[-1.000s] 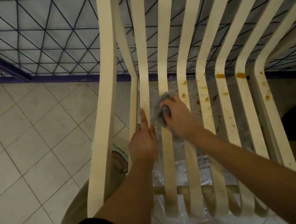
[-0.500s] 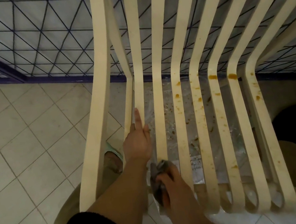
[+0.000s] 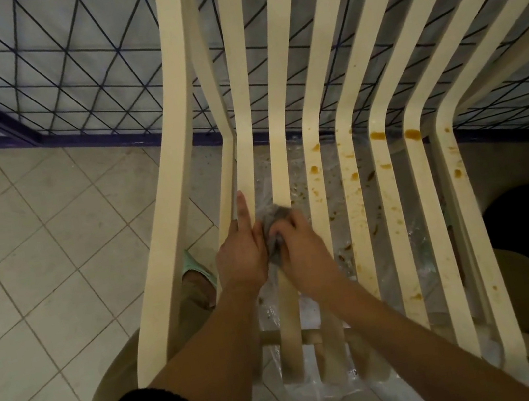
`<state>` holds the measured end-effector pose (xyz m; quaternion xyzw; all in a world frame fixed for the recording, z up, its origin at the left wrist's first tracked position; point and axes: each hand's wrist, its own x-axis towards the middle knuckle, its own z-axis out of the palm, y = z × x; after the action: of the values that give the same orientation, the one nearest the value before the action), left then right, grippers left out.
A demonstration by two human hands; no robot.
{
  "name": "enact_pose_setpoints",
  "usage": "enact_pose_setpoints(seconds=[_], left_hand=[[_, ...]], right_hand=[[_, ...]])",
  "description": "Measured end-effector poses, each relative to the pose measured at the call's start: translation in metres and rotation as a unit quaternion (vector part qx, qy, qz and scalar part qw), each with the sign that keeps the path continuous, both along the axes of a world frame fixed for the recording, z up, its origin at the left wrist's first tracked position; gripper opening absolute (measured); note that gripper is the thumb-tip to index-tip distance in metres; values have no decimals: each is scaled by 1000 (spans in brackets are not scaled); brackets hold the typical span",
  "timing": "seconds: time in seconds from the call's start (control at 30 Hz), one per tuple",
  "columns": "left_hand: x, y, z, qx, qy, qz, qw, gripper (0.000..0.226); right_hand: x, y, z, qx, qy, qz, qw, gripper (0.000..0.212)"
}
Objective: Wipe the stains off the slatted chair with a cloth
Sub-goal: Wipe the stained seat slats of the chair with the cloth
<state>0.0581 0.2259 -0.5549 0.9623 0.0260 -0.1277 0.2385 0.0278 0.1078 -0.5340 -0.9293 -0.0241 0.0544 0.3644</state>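
Note:
A cream slatted chair [image 3: 168,215] fills the view, seen from above. Brown stains [image 3: 377,136] spot the seat slats on the right half. My right hand [image 3: 302,253] grips a crumpled grey cloth [image 3: 275,221] and presses it on the third slat from the left, mid-seat. My left hand [image 3: 242,255] rests flat on the neighbouring slat to the left, index finger pointing up along it, touching the cloth's edge.
Clear plastic sheeting [image 3: 321,395] with crumbs lies on the floor under the seat. Beige floor tiles [image 3: 39,253] stretch to the left. A dark metal grille [image 3: 45,72] stands behind the chair. My foot in a green sandal [image 3: 198,273] is below the left slats.
My right hand with the cloth slid down the slat toward the seat's front edge, then back up to mid-seat. My left hand stayed on its slat.

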Motion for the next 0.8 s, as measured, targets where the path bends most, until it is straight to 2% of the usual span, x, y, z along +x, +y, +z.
enact_pose_setpoints(seconds=[0.17,0.47,0.6,0.7,0.8], left_hand=[[-1,-1,1,-20,-20,3,1000,60],[-1,-3,6,-9,-6,5,1000,60],[0,-2,7,-2,4,7,1000,60],[-1,-2,7,1,1,9,1000,60],[0,-2,7,-1,1,6,1000,60]], right_hand=[[71,-14,-2,-20,13,-37,999,25],[184,-33,-3,-114,-6,-16,993,28],[180,-30,-8,-129,-32,11,991,27],[168,-25,-13,-104,-11,-52,993,28],[166,-28,-9,-51,49,-112,991,28]])
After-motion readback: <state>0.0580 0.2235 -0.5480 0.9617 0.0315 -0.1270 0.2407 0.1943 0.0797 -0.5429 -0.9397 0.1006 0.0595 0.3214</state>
